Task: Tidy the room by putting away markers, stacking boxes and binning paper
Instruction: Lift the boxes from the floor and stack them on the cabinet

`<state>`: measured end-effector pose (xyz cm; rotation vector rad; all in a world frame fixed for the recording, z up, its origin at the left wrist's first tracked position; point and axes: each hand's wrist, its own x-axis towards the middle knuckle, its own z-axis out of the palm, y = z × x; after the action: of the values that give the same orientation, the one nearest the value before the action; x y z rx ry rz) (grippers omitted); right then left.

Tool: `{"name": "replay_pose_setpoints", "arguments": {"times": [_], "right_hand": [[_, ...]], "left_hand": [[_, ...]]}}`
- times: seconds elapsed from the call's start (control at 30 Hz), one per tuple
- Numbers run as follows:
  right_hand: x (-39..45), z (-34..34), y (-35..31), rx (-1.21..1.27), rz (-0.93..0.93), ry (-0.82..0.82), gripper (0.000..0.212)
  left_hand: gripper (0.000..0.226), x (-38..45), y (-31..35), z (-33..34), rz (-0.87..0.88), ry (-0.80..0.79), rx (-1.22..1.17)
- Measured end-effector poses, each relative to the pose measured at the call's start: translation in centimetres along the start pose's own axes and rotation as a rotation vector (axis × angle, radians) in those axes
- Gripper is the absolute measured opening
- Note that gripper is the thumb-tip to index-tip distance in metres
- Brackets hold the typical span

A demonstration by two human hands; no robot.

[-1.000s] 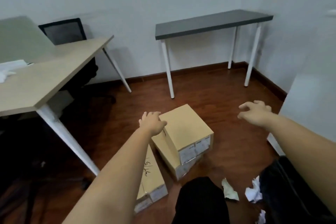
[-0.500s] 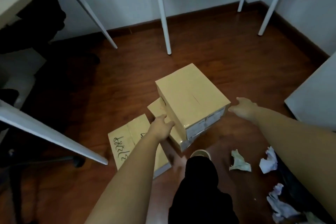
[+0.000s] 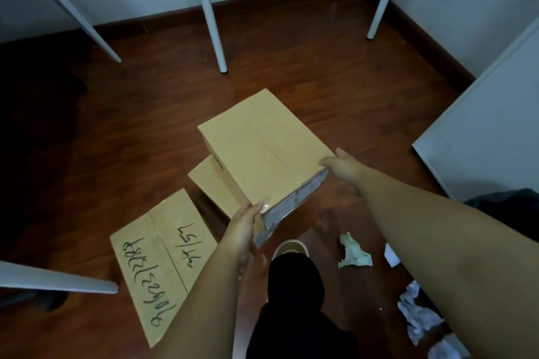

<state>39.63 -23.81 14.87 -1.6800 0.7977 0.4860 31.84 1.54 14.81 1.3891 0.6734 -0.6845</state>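
A tan cardboard box point(image 3: 262, 148) with labels on its near face sits tilted on a second, lower box point(image 3: 211, 186). My left hand point(image 3: 242, 230) grips its near left corner, thumb on the top edge. At the box's right corner my right hand point(image 3: 341, 169) grips it, fingers over the edge. A third, flat box point(image 3: 157, 259) with handwritten numbers lies on the floor to the left, partly under my left arm. Crumpled paper point(image 3: 354, 253) lies on the floor to the right, with more scraps point(image 3: 417, 315) nearer me.
White table legs point(image 3: 214, 23) stand behind the boxes, and another leg point(image 3: 58, 283) crosses the lower left. A white cabinet point(image 3: 481, 125) fills the right side with a dark bag point(image 3: 510, 201) by it. My shoe point(image 3: 291, 248) is just below the boxes.
The view has tipped down and closer to the boxes. Both hands have come in from beside the top box and now hold its near corners.
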Motion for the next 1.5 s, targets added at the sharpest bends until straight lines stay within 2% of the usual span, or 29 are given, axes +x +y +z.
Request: {"name": "replay_pose_setpoints", "arguments": {"times": [0.07,0.13,0.2,0.27,0.33,0.4,0.57,0.67,0.77,0.93,1.0,1.07,1.23,1.4,1.5], "right_hand": [[-0.3,0.2,-0.5,0.017,0.045,0.022,0.086],[-1.0,0.3,-1.8,-0.094,0.029,0.106,0.074],[-2.3,0.4,-3.6,-0.099,-0.031,0.187,0.065],[-4.4,-0.2,-5.5,0.069,-0.08,0.166,0.06],[-6.6,-1.7,-7.4,0.196,-0.122,0.165,0.055],[-9.1,-4.1,-9.3,0.24,-0.179,0.207,0.049],[-16.4,-12.0,-14.6,0.47,-0.467,0.34,0.032],[-22.3,-17.3,-17.9,0.645,-0.662,0.393,0.029],[-28.9,-23.0,-20.1,0.77,-0.865,0.487,0.031],[-40.8,-32.3,-20.9,0.835,-1.148,0.655,0.038],[-45.5,-35.5,-20.3,0.826,-1.231,0.741,0.053],[-50.1,-38.1,-19.2,0.803,-1.277,0.845,0.071],[-60.0,-42.4,-15.0,0.613,-1.342,1.074,0.088],[-67.6,-45.9,-11.0,0.358,-1.277,1.285,0.08],[-70.1,-47.9,-10.5,0.28,-1.257,1.298,0.074]], "left_hand": [[0.054,-0.4,0.4,0.2,-0.011,0.018,-0.073],[0.042,-1.3,1.7,0.9,0.061,0.115,-0.239],[0.056,-2.1,3.4,1.8,0.185,0.203,-0.319],[0.068,-3.8,5.9,2.9,0.272,0.255,-0.322],[0.073,-5.7,8.4,4.1,0.286,0.232,-0.308],[0.066,-7.8,10.5,5.4,0.337,0.187,-0.317],[0.058,-14.0,17.6,11.7,0.626,0.116,-0.371],[0.041,-18.5,22.0,16.2,0.793,-0.024,-0.418],[0.035,-24.0,25.2,21.2,0.948,-0.2,-0.447],[0.049,-33.9,28.1,29.5,1.177,-0.541,-0.427],[0.057,-37.8,28.7,32.6,1.228,-0.651,-0.374],[0.061,-41.7,28.9,35.5,1.274,-0.755,-0.338],[0.089,-50.7,27.9,41.6,1.315,-0.954,-0.276],[0.088,-57.7,26.8,45.9,1.333,-1.104,-0.217],[0.081,-60.0,27.7,48.4,1.328,-1.17,-0.199]]}}
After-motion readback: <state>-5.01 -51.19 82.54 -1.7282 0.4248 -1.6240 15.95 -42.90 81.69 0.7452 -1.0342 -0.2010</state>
